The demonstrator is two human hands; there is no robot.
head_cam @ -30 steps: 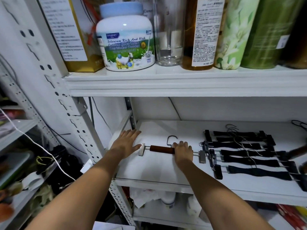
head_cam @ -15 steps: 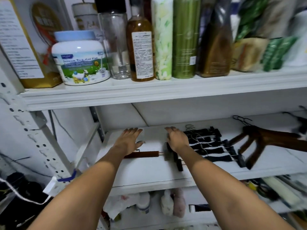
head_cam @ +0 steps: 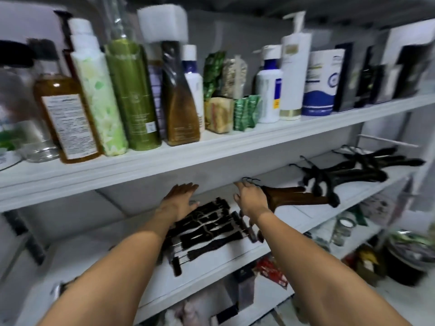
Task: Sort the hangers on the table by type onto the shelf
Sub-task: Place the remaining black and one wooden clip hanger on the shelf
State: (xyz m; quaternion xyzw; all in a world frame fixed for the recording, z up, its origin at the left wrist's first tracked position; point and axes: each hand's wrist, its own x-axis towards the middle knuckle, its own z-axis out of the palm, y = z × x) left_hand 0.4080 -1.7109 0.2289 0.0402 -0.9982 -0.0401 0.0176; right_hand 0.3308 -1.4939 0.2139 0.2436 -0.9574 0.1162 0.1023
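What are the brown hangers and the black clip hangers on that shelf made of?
Brown hangers: apparently varnished wood, warm brown with a slight sheen. Black clip hangers: matte dark bars, perhaps coated or plastic; thin pale wire hooks suggest metal.

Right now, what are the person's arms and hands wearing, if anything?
Left hand and right hand are bare: no gloves, watch or bracelet. No sleeve shows on either arm up to the frame's edge. Blur hides anything as small as a ring.

Both bare arms reached forward; left hand point(head_cam: 180, 200) and right hand point(head_cam: 251, 200) flat, fingers straight, palms down.
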